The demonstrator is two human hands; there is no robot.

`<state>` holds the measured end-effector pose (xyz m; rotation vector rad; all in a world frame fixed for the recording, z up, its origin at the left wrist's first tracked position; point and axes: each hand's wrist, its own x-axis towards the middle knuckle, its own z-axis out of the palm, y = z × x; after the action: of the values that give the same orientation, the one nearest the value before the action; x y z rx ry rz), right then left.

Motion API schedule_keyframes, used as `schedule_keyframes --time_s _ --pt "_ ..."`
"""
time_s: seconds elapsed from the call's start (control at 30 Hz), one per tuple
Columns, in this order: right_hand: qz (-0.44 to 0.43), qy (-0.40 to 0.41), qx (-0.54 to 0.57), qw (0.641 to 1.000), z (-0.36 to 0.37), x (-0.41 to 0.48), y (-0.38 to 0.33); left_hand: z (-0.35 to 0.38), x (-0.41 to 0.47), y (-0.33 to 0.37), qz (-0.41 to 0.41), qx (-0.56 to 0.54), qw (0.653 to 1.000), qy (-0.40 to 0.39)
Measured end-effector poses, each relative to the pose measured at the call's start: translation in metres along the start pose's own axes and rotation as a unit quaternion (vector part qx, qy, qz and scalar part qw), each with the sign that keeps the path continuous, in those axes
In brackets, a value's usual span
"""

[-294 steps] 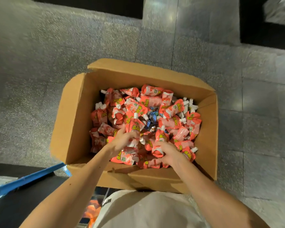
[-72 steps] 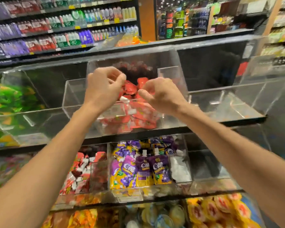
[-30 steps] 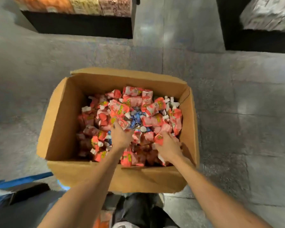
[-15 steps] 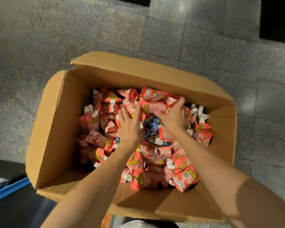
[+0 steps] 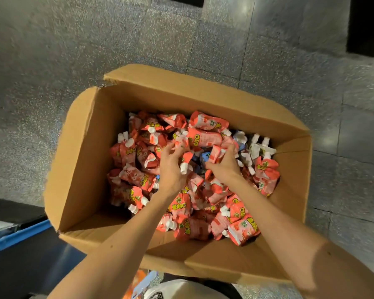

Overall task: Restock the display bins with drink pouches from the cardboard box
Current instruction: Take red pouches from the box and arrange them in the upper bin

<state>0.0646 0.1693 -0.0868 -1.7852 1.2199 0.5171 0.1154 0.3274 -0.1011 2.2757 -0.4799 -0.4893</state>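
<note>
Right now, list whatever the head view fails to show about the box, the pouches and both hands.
- The display bins: outside the head view, which looks down at the floor.
- Depth of the cardboard box: the top red pouches hide all beneath.
- Count gripped by the left hand and right hand: curled fingers and blur hide it.
- The blue pouches: mostly covered by the hands.

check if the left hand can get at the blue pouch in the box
Likely yes: the blue pouch lies partly uncovered just beside the left hand, though that hand grips a red pouch.
</note>
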Motion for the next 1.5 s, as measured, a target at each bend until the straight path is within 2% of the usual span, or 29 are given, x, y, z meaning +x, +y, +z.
schedule_keyframes --time_s 0.1,0.23,0.4,0.5,0.63,0.73,0.93,1.07,1.3,1.4,1.5 --pt "-0.017 -0.005 0.043 0.999 0.004 -0.014 -0.006 -0.017 -0.007 0.006 -0.037 -0.099 0.994 -0.013" --pt "-0.053 -0.059 0.108 0.991 0.003 -0.042 -0.021 -0.043 -0.029 0.026 -0.095 -0.216 0.971 -0.031" --pt "-0.110 -0.125 0.157 0.973 -0.006 -0.091 -0.033 -0.084 -0.074 0.049 -0.155 -0.332 0.929 0.050" --pt "-0.174 -0.163 0.133 0.962 -0.014 -0.137 -0.041 -0.109 -0.112 0.063 -0.164 -0.385 0.904 0.087" --pt "-0.286 -0.203 0.121 0.928 -0.013 -0.212 -0.046 -0.147 -0.187 0.084 -0.116 -0.395 0.897 0.163" --pt "-0.352 -0.258 0.117 0.892 -0.004 -0.280 -0.046 -0.178 -0.255 0.102 -0.102 -0.412 0.871 0.247" --pt "-0.436 -0.377 0.071 0.814 0.046 -0.429 -0.041 -0.243 -0.422 0.122 -0.056 -0.385 0.834 0.392" --pt "-0.466 -0.480 0.076 0.740 0.088 -0.547 -0.023 -0.281 -0.543 0.142 -0.044 -0.351 0.793 0.496" --pt "-0.459 -0.613 0.032 0.643 0.167 -0.734 0.047 -0.311 -0.750 0.157 -0.062 -0.339 0.702 0.624" --pt "-0.463 -0.633 0.034 0.619 0.204 -0.803 0.082 -0.319 -0.831 0.154 -0.059 -0.331 0.671 0.660" --pt "-0.503 -0.596 0.053 0.624 0.239 -0.870 0.114 -0.333 -0.904 0.140 -0.044 -0.312 0.652 0.689"
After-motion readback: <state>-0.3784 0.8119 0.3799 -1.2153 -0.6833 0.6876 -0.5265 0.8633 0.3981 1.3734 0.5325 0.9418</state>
